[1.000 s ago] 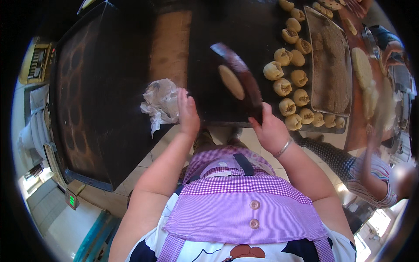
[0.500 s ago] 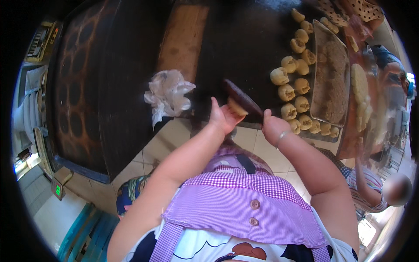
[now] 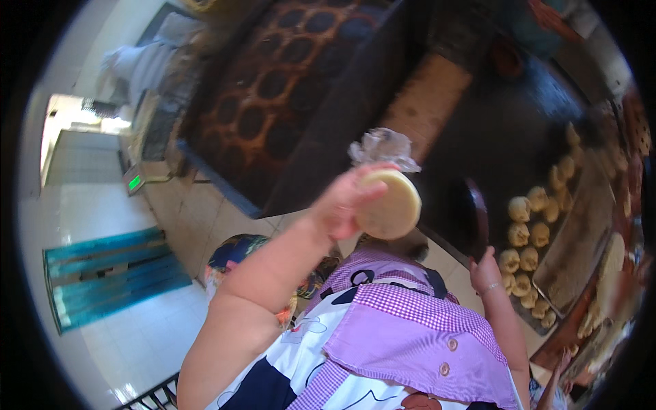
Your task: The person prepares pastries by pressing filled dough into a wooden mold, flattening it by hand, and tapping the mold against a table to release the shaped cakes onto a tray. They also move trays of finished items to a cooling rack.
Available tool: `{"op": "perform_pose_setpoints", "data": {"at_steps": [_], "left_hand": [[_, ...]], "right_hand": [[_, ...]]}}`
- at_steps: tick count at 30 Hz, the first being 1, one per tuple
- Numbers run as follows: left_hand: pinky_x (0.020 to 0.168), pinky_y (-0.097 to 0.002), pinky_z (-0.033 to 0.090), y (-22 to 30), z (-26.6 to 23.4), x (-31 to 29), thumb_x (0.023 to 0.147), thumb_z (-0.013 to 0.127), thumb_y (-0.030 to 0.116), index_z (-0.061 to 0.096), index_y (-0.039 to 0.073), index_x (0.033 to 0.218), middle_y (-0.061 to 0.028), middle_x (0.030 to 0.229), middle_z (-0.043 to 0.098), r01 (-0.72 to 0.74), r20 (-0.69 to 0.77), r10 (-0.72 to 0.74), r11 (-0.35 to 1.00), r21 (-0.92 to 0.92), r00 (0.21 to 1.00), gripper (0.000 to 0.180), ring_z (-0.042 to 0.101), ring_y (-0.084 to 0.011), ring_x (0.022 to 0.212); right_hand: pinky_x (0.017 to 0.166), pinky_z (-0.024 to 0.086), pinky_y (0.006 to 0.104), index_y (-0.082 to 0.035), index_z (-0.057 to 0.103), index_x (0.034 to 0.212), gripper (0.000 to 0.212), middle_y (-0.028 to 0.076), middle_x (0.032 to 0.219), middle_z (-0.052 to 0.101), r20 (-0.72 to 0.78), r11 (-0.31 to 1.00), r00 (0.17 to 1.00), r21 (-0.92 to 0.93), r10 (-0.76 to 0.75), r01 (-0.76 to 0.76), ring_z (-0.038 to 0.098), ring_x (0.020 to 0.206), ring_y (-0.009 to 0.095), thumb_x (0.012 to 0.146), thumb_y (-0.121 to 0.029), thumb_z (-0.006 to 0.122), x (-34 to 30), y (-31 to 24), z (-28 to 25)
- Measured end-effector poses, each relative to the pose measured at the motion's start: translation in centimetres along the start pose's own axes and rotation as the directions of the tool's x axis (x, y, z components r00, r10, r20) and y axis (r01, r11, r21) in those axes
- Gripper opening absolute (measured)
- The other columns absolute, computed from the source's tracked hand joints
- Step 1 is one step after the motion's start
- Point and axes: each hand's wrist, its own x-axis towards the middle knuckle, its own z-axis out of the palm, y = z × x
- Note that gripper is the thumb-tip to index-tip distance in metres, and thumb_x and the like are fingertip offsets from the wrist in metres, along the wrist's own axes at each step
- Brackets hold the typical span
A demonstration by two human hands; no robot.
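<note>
A flat, round, pale dough disc (image 3: 393, 212) rests in my left hand (image 3: 342, 201), which is raised over the gap between the griddle and the dark table. The fingers lie along the disc's left edge and back, partly hidden behind it. Off to the right, my right hand (image 3: 484, 270) is wrapped round the handle of a dark, smooth paddle (image 3: 476, 217), held edge-on over the table. Several filled dough balls (image 3: 518, 236) with pinched tops stand in rows right of the paddle.
A blackened griddle (image 3: 273, 85) with round marks lies at upper left. A crumpled plastic bag (image 3: 384, 147) lies by a wooden board (image 3: 432, 102). A metal tray (image 3: 577, 229) stands beyond the dough balls. Another person's hand (image 3: 557, 20) shows at top right.
My left hand has moved away from the paddle and risen leftward, showing the dough disc flat. My right hand keeps the paddle, now apart from the dough. The view has turned left.
</note>
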Motion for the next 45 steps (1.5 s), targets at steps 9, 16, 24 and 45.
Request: {"op": "perform_pose_setpoints", "data": {"at_steps": [9, 16, 24, 45], "left_hand": [[0.086, -0.0390, 0.057, 16.5, -11.4, -8.8, 0.085, 0.076, 0.019, 0.061, 0.009, 0.121, -0.0066, 0.107, 0.069, -0.038, -0.303, 0.196, 0.888, 0.459, 0.933, 0.041, 0.068, -0.0194, 0.098], [0.087, -0.0356, 0.056, 16.0, -14.4, -9.0, 0.078, 0.082, 0.020, 0.067, 0.007, 0.114, -0.0064, 0.103, 0.070, 0.099, -0.279, 0.050, 0.863, 0.495, 0.959, 0.041, 0.068, -0.0183, 0.096], [0.099, -0.0417, 0.046, 15.0, -8.0, -7.0, 0.073, 0.079, 0.018, 0.067, 0.010, 0.117, -0.0130, 0.124, 0.061, 0.257, 0.187, 0.602, -0.573, 0.778, 0.776, 0.047, 0.057, -0.0324, 0.114], [0.083, -0.0450, 0.055, -43.0, 17.3, 13.6, 0.073, 0.080, 0.033, 0.034, 0.011, 0.144, -0.0110, 0.151, 0.035, -0.558, 0.416, -0.414, -0.327, 0.763, 0.810, 0.088, 0.063, -0.0363, 0.107]], "right_hand": [[0.073, 0.052, 0.0505, 0.002, 0.037, 0.115, 0.040, 0.031, 0.095, 0.065, -0.003, 0.999, 0.999, 0.002, -0.049, 0.049, 0.064, 0.089, 0.048, 0.091, -0.020, 0.061, 1.2, 1.1, 0.4], [0.070, 0.054, 0.0488, 0.002, 0.036, 0.118, 0.043, 0.031, 0.097, 0.065, 0.046, 0.995, 0.996, 0.062, 0.074, -0.077, 0.065, 0.086, 0.047, 0.091, -0.017, 0.062, -0.3, -2.2, -0.6], [0.089, 0.049, 0.0483, -0.001, 0.036, 0.137, 0.061, 0.030, 0.120, 0.060, -0.111, 1.000, 0.994, 0.010, -0.001, 0.002, 0.060, 0.109, 0.045, 0.092, -0.032, 0.062, 0.6, 1.0, 2.0], [0.045, 0.046, 0.0250, -0.002, 0.036, 0.121, 0.035, 0.004, 0.071, 0.054, -0.310, 0.250, 0.648, 0.950, 0.696, 0.186, 0.054, 0.051, 0.010, 0.095, -0.007, 0.059, -27.8, 21.9, 11.5]]}}
